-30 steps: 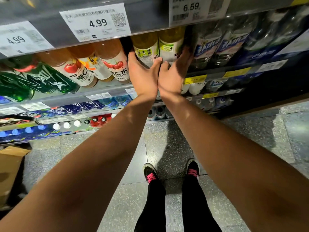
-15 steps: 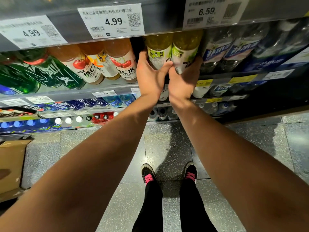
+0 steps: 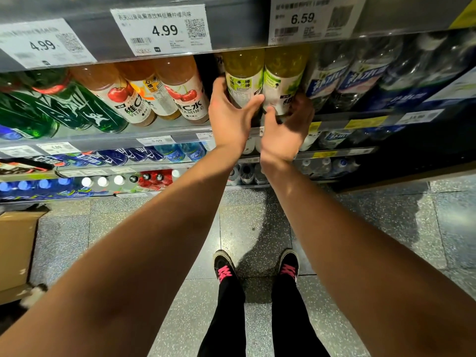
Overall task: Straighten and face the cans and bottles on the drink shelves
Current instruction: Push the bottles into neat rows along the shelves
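The left hand [image 3: 231,117] curls round the left yellow-green bottle [image 3: 244,73] and the right hand [image 3: 286,130] grips the right yellow-green bottle [image 3: 282,78], both standing side by side on the shelf [image 3: 167,132] beside cherry-labelled bottles [image 3: 185,94].

Under me: grey speckled terrazzo floor [image 3: 257,228], tiled, glossy with overhead glare. A brown cardboard box [image 3: 15,248] sits on it at my far left. Grey metal shelf edge [image 3: 231,19] above carries white price tags [image 3: 162,29].
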